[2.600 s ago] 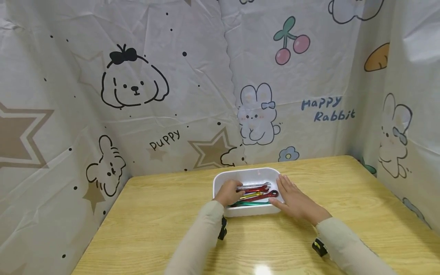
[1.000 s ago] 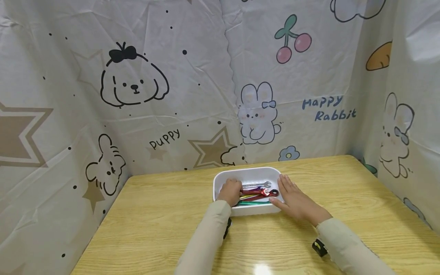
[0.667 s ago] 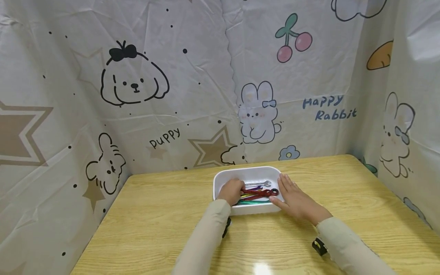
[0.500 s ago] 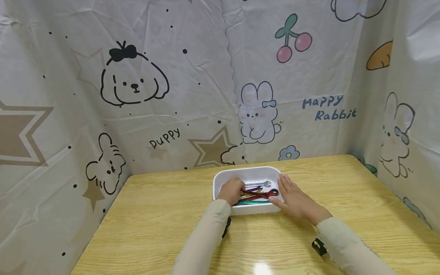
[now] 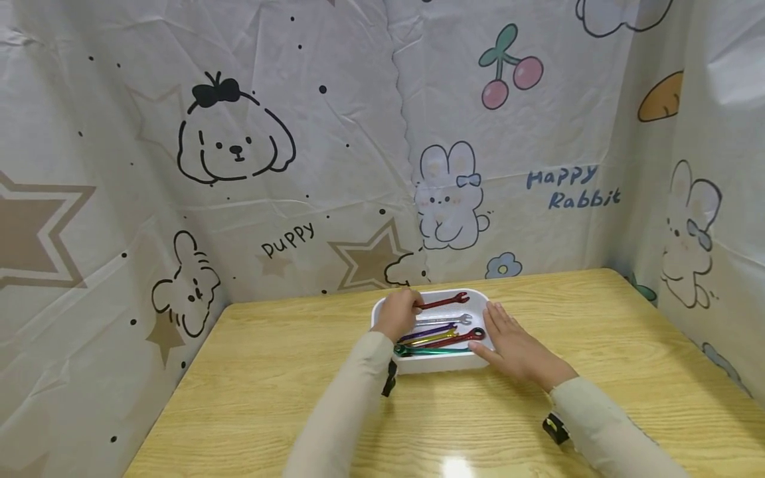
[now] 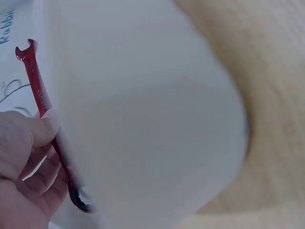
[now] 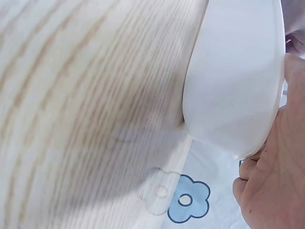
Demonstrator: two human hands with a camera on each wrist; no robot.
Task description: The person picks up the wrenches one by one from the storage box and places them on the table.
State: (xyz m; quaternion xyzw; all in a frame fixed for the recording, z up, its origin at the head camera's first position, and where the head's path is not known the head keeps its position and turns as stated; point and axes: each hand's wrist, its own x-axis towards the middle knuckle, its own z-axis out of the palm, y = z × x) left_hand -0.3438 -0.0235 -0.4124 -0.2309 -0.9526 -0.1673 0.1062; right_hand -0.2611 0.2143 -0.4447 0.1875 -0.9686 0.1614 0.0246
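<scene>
A white tray (image 5: 384,309) sits mid-table and holds several coloured wrenches: silver (image 5: 447,319), purple, yellow, a red one (image 5: 460,339) and a green one (image 5: 430,350). My left hand (image 5: 396,312) pinches a small red wrench (image 5: 443,302) by one end and holds it lifted over the tray's far part; in the left wrist view the red wrench (image 6: 42,100) runs between thumb and fingers beside the blurred tray wall (image 6: 143,119). My right hand (image 5: 508,342) lies flat against the tray's right side, fingers straight; in the right wrist view it (image 7: 274,186) touches the tray's rim (image 7: 233,81).
The wooden table (image 5: 269,398) is hemmed by cartoon-printed cloth walls (image 5: 287,166) at the back, left and right. Black wrist straps (image 5: 390,384) show on both sleeves.
My left hand has taken a small red wrench out of the pile and raised it toward the tray's far edge. The right hand has stayed against the tray.
</scene>
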